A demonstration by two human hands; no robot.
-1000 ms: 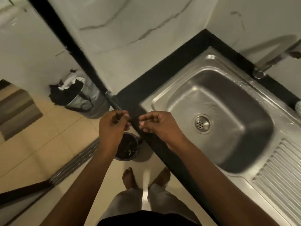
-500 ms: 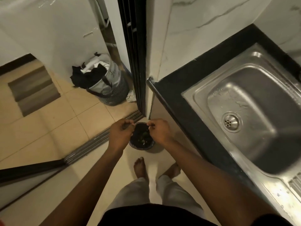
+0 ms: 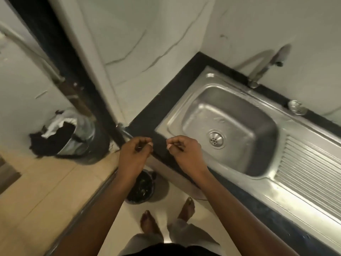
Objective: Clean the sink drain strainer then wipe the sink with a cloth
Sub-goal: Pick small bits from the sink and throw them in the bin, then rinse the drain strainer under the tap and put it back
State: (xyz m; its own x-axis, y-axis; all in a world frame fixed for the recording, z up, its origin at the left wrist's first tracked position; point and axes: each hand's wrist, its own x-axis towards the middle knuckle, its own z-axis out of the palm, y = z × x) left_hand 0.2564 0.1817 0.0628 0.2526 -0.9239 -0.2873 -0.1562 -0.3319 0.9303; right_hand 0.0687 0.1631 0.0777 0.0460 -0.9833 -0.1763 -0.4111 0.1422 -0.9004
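Observation:
The steel sink (image 3: 186,100) is set in a black counter, with the round drain strainer (image 3: 215,139) seated in the bottom of its basin. My left hand (image 3: 135,152) and my right hand (image 3: 186,152) hover side by side over the counter's near-left corner, left of the basin. On both hands the fingers are curled and pinched toward each other. A thin dark strip (image 3: 159,144) appears stretched between the fingertips; blur hides what it is. No cloth shows in the sink.
A small black bin (image 3: 141,187) with scraps stands on the floor under my left forearm, by my bare feet. A larger bin (image 3: 73,137) with a black bag stands at the left by a dark door frame. A tap (image 3: 258,74) and a small metal holder (image 3: 297,108) are behind the sink.
My hands have risen from over the small floor bin to the counter's corner. The view has swung back to the right, showing the whole sink again.

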